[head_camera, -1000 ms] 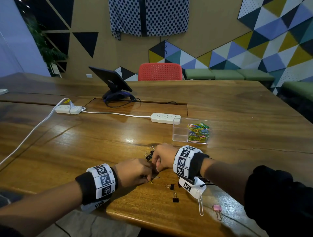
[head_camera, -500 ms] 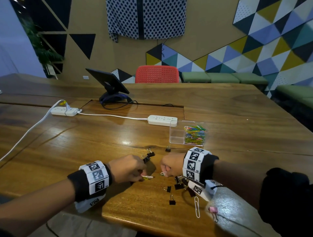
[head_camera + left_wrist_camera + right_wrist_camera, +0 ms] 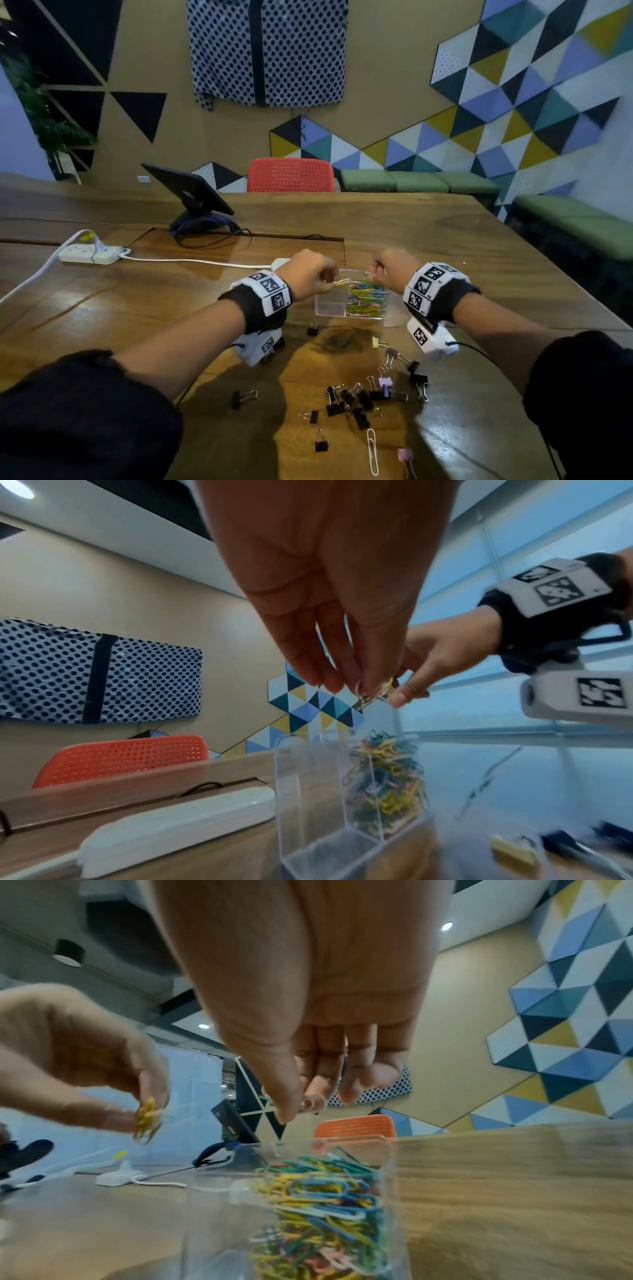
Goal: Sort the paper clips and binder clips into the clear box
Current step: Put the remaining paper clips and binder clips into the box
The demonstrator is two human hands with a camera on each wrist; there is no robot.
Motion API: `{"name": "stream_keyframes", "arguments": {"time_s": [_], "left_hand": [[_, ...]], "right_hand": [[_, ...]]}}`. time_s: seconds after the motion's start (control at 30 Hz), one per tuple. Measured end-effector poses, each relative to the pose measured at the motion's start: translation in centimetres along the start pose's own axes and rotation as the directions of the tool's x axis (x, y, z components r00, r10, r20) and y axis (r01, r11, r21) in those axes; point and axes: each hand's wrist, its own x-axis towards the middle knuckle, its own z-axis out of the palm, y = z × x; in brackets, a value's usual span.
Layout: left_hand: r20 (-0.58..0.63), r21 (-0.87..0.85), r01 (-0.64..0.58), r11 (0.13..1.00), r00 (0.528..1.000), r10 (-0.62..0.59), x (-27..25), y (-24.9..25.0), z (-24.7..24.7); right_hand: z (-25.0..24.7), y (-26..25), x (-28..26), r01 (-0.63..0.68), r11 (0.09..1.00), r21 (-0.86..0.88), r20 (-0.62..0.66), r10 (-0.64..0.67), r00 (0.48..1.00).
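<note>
The clear box (image 3: 328, 306) stands on the wooden table; its right compartment is full of coloured paper clips (image 3: 366, 297) and its left one looks empty. My left hand (image 3: 310, 277) hovers over the box's left side and pinches yellow paper clips (image 3: 341, 282), also seen as paper clips (image 3: 146, 1119). My right hand (image 3: 388, 272) hovers over the right compartment and pinches a pale paper clip (image 3: 310, 1103) between thumb and fingers. Several black binder clips (image 3: 352, 401) lie near the table's front edge, with a large white paper clip (image 3: 372, 450) and a pink binder clip (image 3: 405, 457).
A white power strip (image 3: 90, 254) and its cable lie at the left; a second strip (image 3: 178, 823) sits just behind the box. A tablet on a stand (image 3: 190, 192) is further back. A red chair (image 3: 290, 174) stands behind the table.
Both hands have lifted from the binder clip pile and moved forward to above the clear box, each carrying paper clips. The camera has tilted too.
</note>
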Motion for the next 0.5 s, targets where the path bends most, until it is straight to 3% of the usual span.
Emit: {"name": "stream_keyframes", "arguments": {"time_s": [0.27, 0.5], "left_hand": [[-0.089, -0.044, 0.156, 0.987, 0.983, -0.159, 4.4, 0.0, 3.3], [-0.072, -0.081, 0.171, 0.982, 0.982, -0.177, 6.4, 0.9, 5.1]], "right_hand": [[0.7, 1.6, 0.6, -0.097, 0.995, 0.026, 0.013, 0.096, 0.995], [1.7, 3.6, 0.3, -0.120, 0.982, 0.145, -0.056, 0.130, 0.990]]}}
